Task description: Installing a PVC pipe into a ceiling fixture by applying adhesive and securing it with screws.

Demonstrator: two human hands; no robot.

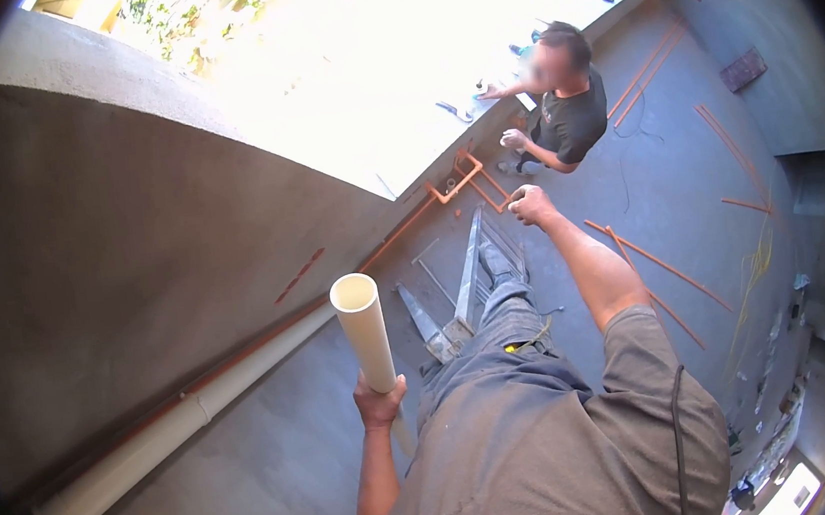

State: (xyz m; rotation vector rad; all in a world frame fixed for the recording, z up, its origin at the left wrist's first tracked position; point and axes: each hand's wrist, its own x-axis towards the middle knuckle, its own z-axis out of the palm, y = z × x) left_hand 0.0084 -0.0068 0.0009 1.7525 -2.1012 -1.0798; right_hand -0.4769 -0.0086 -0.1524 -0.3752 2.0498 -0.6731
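A cream plastic pipe [364, 335] stands nearly upright at my left side, its open end toward me. My left hand [379, 400] is wrapped round it, and its lower end passes down beside my shirt. My right arm reaches forward, and the right hand [531, 205] is closed with curled fingers; whether something small is in them I cannot make out. Just beyond that hand, orange pipes [469, 176] with elbow bends show along the wall. Below me is a metal stepladder [470, 277], with my leg against it.
A co-worker [572, 105] in a dark shirt stands ahead at a bright ledge [359, 132]. A long cream pipe [179, 428] runs along the left wall beside an orange one. Loose orange pipes [660, 267] and a yellow cable [757, 266] lie on the grey floor at right.
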